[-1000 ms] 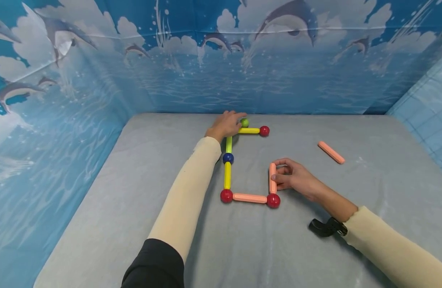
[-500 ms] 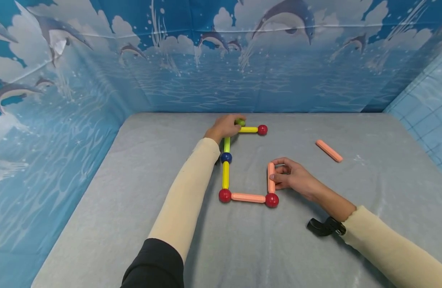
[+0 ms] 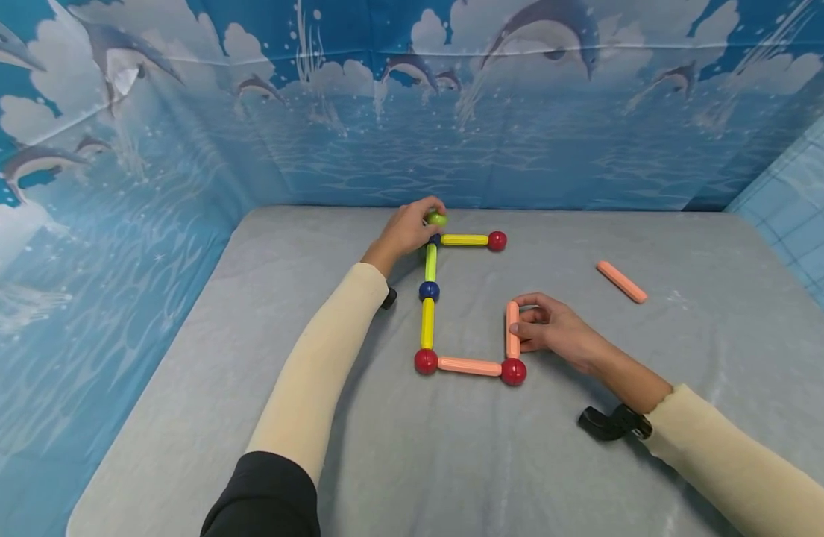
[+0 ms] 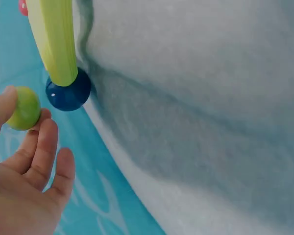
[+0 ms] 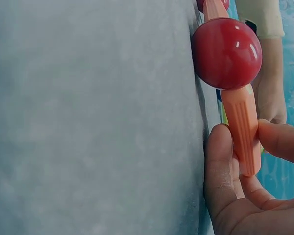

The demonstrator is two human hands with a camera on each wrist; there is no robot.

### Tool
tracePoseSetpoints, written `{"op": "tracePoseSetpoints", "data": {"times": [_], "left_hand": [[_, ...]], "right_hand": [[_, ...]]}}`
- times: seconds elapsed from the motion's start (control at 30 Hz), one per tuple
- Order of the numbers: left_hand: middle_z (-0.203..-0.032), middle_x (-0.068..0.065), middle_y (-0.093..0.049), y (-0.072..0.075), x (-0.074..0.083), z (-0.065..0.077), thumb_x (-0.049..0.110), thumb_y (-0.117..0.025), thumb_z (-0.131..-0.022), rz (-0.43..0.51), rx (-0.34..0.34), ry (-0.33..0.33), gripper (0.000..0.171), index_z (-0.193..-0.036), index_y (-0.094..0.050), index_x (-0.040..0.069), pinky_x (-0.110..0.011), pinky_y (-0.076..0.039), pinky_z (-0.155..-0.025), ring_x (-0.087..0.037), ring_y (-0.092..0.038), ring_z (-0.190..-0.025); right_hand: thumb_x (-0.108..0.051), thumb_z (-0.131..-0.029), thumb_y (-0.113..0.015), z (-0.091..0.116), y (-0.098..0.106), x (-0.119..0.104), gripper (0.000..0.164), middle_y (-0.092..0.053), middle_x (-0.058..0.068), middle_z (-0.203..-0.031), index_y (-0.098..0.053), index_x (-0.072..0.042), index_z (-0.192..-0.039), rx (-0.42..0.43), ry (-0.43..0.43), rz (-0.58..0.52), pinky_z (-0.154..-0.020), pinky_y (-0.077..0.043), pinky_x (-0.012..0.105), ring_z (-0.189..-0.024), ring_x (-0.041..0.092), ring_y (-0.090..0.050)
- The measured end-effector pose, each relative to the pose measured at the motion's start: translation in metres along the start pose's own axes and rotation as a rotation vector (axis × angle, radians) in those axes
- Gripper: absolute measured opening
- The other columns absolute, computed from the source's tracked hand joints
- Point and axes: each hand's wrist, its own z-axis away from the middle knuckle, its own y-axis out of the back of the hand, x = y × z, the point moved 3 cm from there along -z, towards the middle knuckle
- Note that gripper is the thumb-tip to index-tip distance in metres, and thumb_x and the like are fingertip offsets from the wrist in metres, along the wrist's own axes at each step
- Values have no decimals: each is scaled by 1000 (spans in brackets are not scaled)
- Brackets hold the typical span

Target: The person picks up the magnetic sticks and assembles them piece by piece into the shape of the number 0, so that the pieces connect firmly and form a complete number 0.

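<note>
At the far corner of a frame of magnetic rods and balls, my left hand (image 3: 403,227) pinches a green ball (image 4: 25,108) between thumb and fingers. The ball is beside the dark blue corner ball (image 4: 68,92), with a gap between them in the left wrist view. From that corner run a yellow rod (image 3: 465,240) ending in a red ball (image 3: 497,241) and a lime rod (image 3: 431,262). My right hand (image 3: 555,332) pinches an upright-running salmon rod (image 5: 242,129), whose near end meets a red ball (image 5: 227,54).
A second blue ball (image 3: 429,291), a yellow rod (image 3: 428,323), a red ball (image 3: 426,362) and a salmon rod (image 3: 470,366) complete the joined line. A loose salmon rod (image 3: 622,282) lies right on the grey cloth (image 3: 452,462). A dolphin-print curtain (image 3: 358,149) stands behind.
My left hand has closed its fingers on the green ball and brought it left, to the corner. The blue corner ball now shows. My right hand keeps its grip on the salmon rod.
</note>
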Motion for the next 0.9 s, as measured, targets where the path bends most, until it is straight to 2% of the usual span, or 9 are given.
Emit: {"op": "tracePoseSetpoints", "data": {"times": [0.17, 0.37, 0.63, 0.9], "left_hand": [[-124, -6, -65, 6, 8, 12, 25, -56, -102, 2, -30, -91, 24, -126, -53, 23, -33, -48, -73, -20, -60, -95], [-137, -9, -57, 7, 26, 31, 19, -53, -103, 58, -145, -186, 39, -142, -49, 21, -33, -50, -82, -20, -59, -97], [-142, -10, -55, 2, 43, 47, 16, -55, -102, 96, -215, -242, 44, -145, -46, 12, -35, -50, -98, -23, -60, -114], [-138, -9, -58, -8, 51, 53, 16, -55, -102, 56, -274, -274, 42, -144, -49, 11, -31, -50, -92, -21, -60, -108]], "right_hand": [[-18, -98, -62, 3, 0, -2, 63, -53, 16, -118, -30, -3, -150, -8, 10, -5, -83, -60, 32, -87, 13, -67], [-19, -98, -63, 3, 0, -4, 63, -57, 17, -121, -31, -4, -150, -5, 2, -2, -83, -60, 32, -88, 11, -68], [-19, -98, -64, 3, 1, -4, 64, -63, 16, -120, -31, -7, -151, 8, -12, 13, -84, -60, 32, -88, 11, -68], [-19, -97, -64, 5, 0, -5, 65, -66, 12, -113, -31, -7, -152, 10, 3, 6, -82, -60, 31, -85, 11, -69]]}}
